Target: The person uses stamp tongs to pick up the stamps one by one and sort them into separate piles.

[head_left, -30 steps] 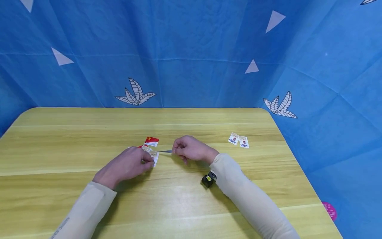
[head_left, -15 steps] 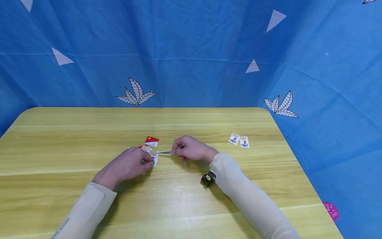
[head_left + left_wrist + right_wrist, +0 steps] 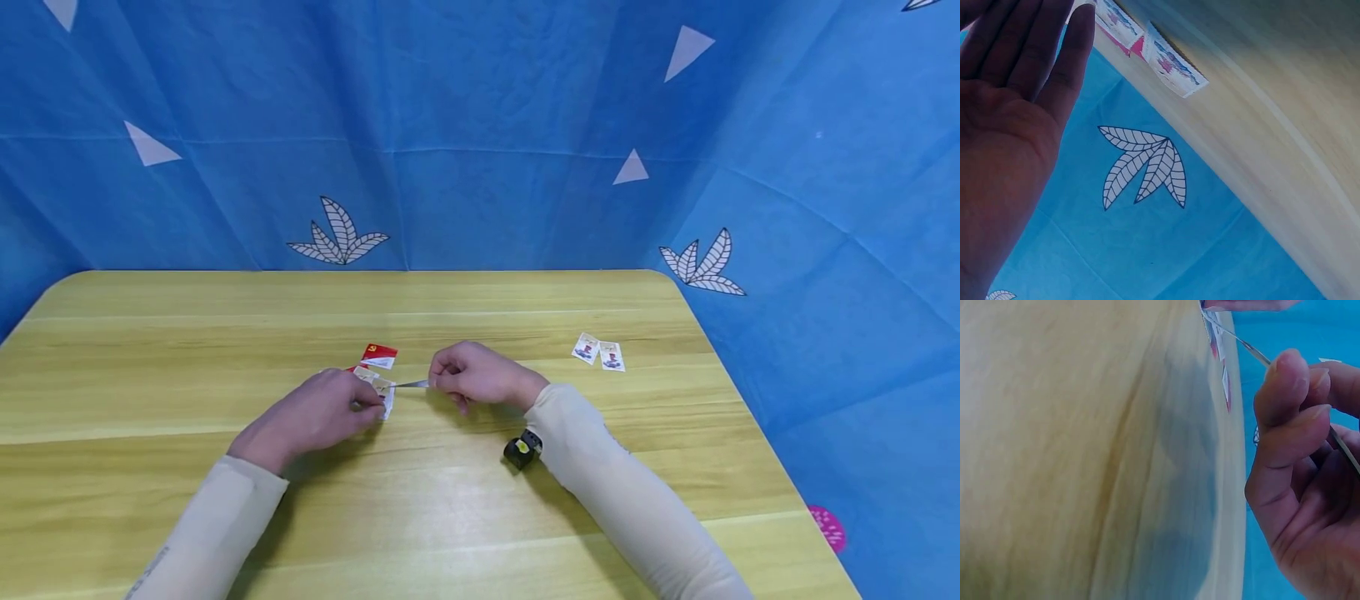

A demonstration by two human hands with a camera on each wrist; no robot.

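Note:
A small printed stamp (image 3: 386, 390) stands at the fingertips of my left hand (image 3: 307, 417), whose thumb and forefinger meet at its lower edge. Another stamp (image 3: 365, 374) lies beside it, partly covered by the hand. My right hand (image 3: 482, 373) pinches slim metal tweezers (image 3: 1259, 355), their points reaching left to the upper part of the first stamp. Just behind lies a red and white stamp (image 3: 379, 356) with a yellow emblem. In the left wrist view my left hand (image 3: 1013, 119) shows extended outer fingers; its thumb and forefinger are out of sight there.
Two more stamps, a left one (image 3: 586, 348) and a right one (image 3: 612, 357), lie near the table's right side. The wooden table (image 3: 450, 533) ends at a blue patterned cloth (image 3: 480, 125). A small black camera (image 3: 521, 450) hangs at my right wrist.
The tweezers' points have shifted slightly down and left on the stamp. Both hands hold nearly the same places, and the other stamps lie as before.

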